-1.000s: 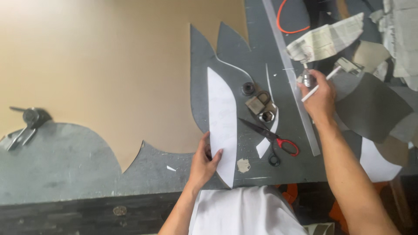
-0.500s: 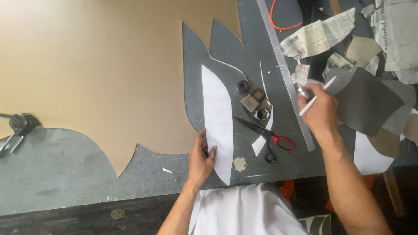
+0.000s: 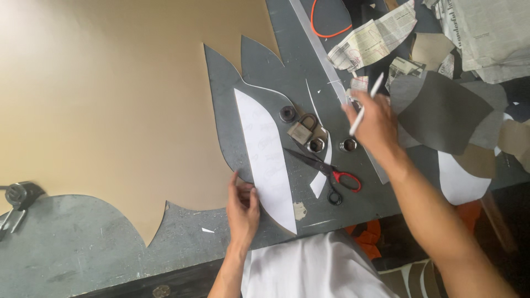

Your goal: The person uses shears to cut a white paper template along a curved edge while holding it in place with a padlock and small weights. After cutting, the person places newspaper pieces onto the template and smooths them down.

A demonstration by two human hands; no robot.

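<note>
My left hand (image 3: 243,207) holds the lower left edge of a long white paper template (image 3: 268,160) that lies on a dark grey cut sheet (image 3: 232,77). My right hand (image 3: 378,127) hovers above the sheet's right side, shut on a thin white pencil (image 3: 365,105) that points up and to the right. Below that hand lie a small metal ring (image 3: 348,145), a metal nut (image 3: 316,145), a padlock (image 3: 302,131) and a black round weight (image 3: 287,113). Red-handled scissors (image 3: 327,168) rest beside the template.
A long metal ruler (image 3: 320,52) runs diagonally across the sheet. Newspaper pieces (image 3: 372,38), grey and tan cut shapes (image 3: 444,113) and an orange cord (image 3: 326,30) crowd the upper right. A tan board (image 3: 110,99) fills the left. A metal clamp (image 3: 16,201) sits at the left edge.
My right hand has come down and left from the ruler toward the padlock and nuts, still with the pencil. A metal ring now lies beside the scissors. My left hand has stayed on the template.
</note>
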